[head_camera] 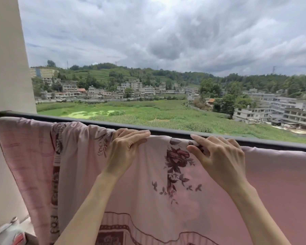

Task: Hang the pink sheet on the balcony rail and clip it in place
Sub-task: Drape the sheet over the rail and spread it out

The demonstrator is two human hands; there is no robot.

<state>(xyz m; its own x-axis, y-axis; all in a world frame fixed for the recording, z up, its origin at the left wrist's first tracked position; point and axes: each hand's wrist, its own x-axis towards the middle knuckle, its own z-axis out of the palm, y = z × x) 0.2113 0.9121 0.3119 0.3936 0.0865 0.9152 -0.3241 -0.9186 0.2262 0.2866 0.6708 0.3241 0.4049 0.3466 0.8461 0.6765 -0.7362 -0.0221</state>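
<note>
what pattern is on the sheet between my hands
Dark maroon roses on the pink cotton sheet, head view.

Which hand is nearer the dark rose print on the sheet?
Right. The right hand pinches the pink sheet at the rose print's top edge; the left hand grips the fold further left, apart from it.

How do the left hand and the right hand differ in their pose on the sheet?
The left hand lies with its fingers together, pressed flat along the rail; the right hand has spread, curled fingers, its thumb pinching the cloth. Both rest on the sheet at its top fold.
</note>
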